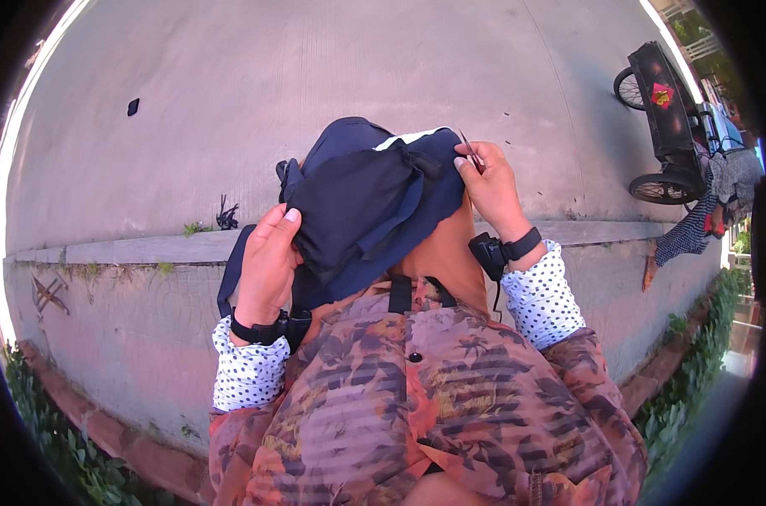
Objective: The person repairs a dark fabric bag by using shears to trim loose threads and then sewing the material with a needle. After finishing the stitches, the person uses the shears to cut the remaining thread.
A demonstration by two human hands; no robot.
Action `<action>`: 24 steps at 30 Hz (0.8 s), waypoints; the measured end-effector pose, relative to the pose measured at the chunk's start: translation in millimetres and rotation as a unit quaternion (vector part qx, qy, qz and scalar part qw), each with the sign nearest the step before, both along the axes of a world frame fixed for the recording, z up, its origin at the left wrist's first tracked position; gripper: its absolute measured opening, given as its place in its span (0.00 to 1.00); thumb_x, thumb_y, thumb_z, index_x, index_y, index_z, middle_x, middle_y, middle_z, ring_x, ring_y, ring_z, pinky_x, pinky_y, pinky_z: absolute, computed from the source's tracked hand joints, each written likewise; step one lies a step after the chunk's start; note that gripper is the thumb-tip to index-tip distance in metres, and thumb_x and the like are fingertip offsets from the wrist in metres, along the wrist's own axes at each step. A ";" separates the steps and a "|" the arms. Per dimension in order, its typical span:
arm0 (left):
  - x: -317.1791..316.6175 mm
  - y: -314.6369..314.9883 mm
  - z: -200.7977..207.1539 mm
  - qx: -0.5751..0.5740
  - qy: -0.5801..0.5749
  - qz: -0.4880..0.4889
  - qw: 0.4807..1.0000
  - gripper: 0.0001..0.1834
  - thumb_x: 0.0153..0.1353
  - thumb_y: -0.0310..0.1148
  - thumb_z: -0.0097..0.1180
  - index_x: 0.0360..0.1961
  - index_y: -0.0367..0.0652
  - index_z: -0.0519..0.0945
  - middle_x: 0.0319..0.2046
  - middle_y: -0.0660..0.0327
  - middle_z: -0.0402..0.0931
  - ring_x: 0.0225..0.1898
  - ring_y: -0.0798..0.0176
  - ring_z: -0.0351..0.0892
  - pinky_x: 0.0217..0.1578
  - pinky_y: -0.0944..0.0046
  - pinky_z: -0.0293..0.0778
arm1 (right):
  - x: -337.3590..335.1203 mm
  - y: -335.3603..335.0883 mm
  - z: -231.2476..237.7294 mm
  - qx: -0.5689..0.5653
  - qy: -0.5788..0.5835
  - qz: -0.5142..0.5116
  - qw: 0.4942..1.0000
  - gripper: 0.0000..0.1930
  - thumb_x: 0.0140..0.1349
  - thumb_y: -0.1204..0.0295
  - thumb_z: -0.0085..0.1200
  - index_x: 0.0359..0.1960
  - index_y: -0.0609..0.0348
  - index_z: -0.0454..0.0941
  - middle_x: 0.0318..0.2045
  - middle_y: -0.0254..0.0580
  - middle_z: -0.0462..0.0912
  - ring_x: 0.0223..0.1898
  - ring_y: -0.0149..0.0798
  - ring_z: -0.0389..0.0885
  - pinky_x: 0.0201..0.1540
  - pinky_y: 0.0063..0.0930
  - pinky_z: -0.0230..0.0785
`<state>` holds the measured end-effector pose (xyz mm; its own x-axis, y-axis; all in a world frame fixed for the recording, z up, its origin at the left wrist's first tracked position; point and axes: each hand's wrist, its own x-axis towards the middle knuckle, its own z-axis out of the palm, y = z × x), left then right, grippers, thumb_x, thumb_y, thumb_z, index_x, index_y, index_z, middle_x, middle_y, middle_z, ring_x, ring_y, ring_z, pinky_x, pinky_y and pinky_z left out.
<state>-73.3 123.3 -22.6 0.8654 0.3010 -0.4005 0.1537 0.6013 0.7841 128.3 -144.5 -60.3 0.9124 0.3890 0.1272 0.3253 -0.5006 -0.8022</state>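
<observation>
A dark navy and black cloth garment (pixel 357 207) lies bunched over my lap, with a white strip (pixel 412 137) along its far edge. My left hand (pixel 266 253) pinches the garment's left side between thumb and fingers. In my right hand (pixel 492 181) is a pair of small thread snips (pixel 469 148), its pointed blades sticking up past the thumb and forefinger. The right fingertips are beside the garment's right edge; whether they touch the cloth I cannot tell.
Grey concrete paving spreads ahead beyond a low kerb (pixel 113 250). A small dark flat object (pixel 133 107) and a black tangled scrap (pixel 227 212) lie on it. At right stands a dark wheeled cart (pixel 659 110), with a seated person (pixel 703 211) nearby. Green plants (pixel 695 371) line the rim.
</observation>
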 end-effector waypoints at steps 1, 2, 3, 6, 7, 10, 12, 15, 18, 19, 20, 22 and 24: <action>0.3 -0.3 0.4 0.002 0.011 -0.002 1.000 0.13 0.75 0.34 0.48 0.53 0.38 0.78 0.43 0.67 0.82 0.39 0.76 0.80 0.37 0.75 0.73 | -5.3 0.7 3.9 -0.003 -0.016 -0.017 1.000 0.11 0.65 0.74 0.58 0.48 0.61 0.80 0.47 0.46 0.79 0.45 0.41 0.82 0.49 0.31 0.75; -0.5 0.1 0.3 0.003 0.017 0.002 1.000 0.13 0.75 0.34 0.48 0.53 0.38 0.78 0.43 0.67 0.82 0.39 0.76 0.80 0.37 0.75 0.73 | -10.5 1.8 9.7 -0.007 -0.032 -0.033 0.999 0.12 0.65 0.73 0.58 0.49 0.61 0.80 0.48 0.46 0.79 0.46 0.42 0.82 0.50 0.30 0.75; -1.6 0.6 0.1 0.018 0.017 -0.008 1.000 0.13 0.75 0.34 0.49 0.53 0.38 0.78 0.43 0.67 0.82 0.40 0.77 0.79 0.37 0.75 0.73 | -15.0 2.7 15.9 -0.008 -0.040 -0.024 0.999 0.13 0.67 0.72 0.57 0.51 0.62 0.79 0.50 0.44 0.78 0.47 0.38 0.81 0.51 0.28 0.75; -5.3 5.8 -4.9 0.070 0.028 -0.041 0.996 0.14 0.73 0.34 0.52 0.54 0.38 0.78 0.42 0.68 0.82 0.40 0.78 0.79 0.38 0.75 0.73 | -31.0 8.2 21.4 0.132 0.042 0.001 0.990 0.13 0.70 0.71 0.55 0.52 0.63 0.79 0.48 0.40 0.78 0.48 0.34 0.80 0.52 0.25 0.73; -7.6 7.9 -6.5 0.105 0.031 -0.066 0.992 0.15 0.72 0.33 0.53 0.54 0.38 0.78 0.43 0.68 0.82 0.40 0.78 0.78 0.38 0.75 0.73 | -39.1 8.1 30.5 0.141 0.128 0.020 0.981 0.15 0.74 0.68 0.48 0.56 0.64 0.77 0.42 0.34 0.78 0.40 0.26 0.77 0.44 0.19 0.71; -9.9 3.7 13.0 0.151 0.044 -0.088 0.984 0.16 0.70 0.31 0.56 0.55 0.36 0.77 0.44 0.67 0.82 0.40 0.78 0.78 0.40 0.75 0.72 | -63.1 13.4 52.6 0.284 0.388 0.119 0.869 0.18 0.77 0.65 0.43 0.60 0.63 0.74 0.35 0.30 0.74 0.30 0.21 0.67 0.34 0.14 0.64; -11.3 -0.3 15.4 0.158 0.057 -0.088 0.982 0.16 0.69 0.31 0.57 0.55 0.36 0.77 0.45 0.66 0.82 0.41 0.76 0.78 0.41 0.74 0.73 | -82.0 23.5 53.6 0.278 0.414 0.135 0.856 0.20 0.78 0.64 0.39 0.62 0.63 0.72 0.31 0.27 0.69 0.25 0.19 0.58 0.29 0.14 0.56; -12.2 1.5 14.9 0.178 0.071 -0.119 0.974 0.18 0.67 0.29 0.59 0.56 0.36 0.77 0.45 0.66 0.82 0.40 0.76 0.78 0.40 0.73 0.73 | -101.2 27.6 47.7 0.221 0.509 0.229 0.800 0.20 0.78 0.62 0.41 0.63 0.61 0.71 0.31 0.28 0.69 0.24 0.19 0.60 0.26 0.15 0.58; -12.6 -0.4 19.4 0.206 0.078 -0.159 0.962 0.20 0.65 0.27 0.61 0.57 0.37 0.76 0.44 0.67 0.82 0.40 0.77 0.77 0.38 0.73 0.72 | -111.6 30.0 43.1 0.166 0.563 0.245 0.771 0.21 0.79 0.59 0.41 0.62 0.60 0.71 0.30 0.27 0.68 0.22 0.19 0.60 0.24 0.15 0.57; -12.7 -1.9 21.4 0.220 0.078 -0.175 0.957 0.20 0.64 0.27 0.61 0.57 0.36 0.76 0.44 0.67 0.82 0.41 0.77 0.77 0.39 0.73 0.72 | -114.8 30.0 40.6 0.146 0.562 0.259 0.772 0.21 0.78 0.58 0.42 0.61 0.61 0.71 0.28 0.26 0.68 0.21 0.19 0.59 0.22 0.16 0.55; -13.0 -2.6 16.1 0.220 0.079 -0.175 0.957 0.20 0.64 0.27 0.61 0.57 0.36 0.76 0.44 0.67 0.82 0.41 0.77 0.77 0.39 0.73 0.72 | -116.9 29.0 35.8 0.147 0.562 0.260 0.771 0.21 0.78 0.58 0.42 0.61 0.61 0.71 0.28 0.26 0.68 0.21 0.19 0.59 0.22 0.16 0.55; -14.2 -3.2 -4.3 0.278 0.039 -0.176 0.944 0.20 0.64 0.27 0.62 0.57 0.36 0.77 0.42 0.67 0.82 0.38 0.77 0.77 0.38 0.73 0.72 | -118.6 26.6 27.0 0.139 0.607 0.268 0.735 0.23 0.79 0.55 0.40 0.60 0.62 0.72 0.26 0.25 0.67 0.20 0.19 0.58 0.22 0.16 0.54; -15.7 0.8 -15.2 0.321 0.034 -0.179 0.929 0.20 0.64 0.27 0.62 0.57 0.37 0.77 0.41 0.67 0.82 0.37 0.78 0.76 0.35 0.73 0.72 | -119.4 26.2 28.5 0.137 0.614 0.253 0.735 0.25 0.79 0.53 0.38 0.59 0.63 0.73 0.25 0.25 0.67 0.20 0.20 0.57 0.22 0.17 0.53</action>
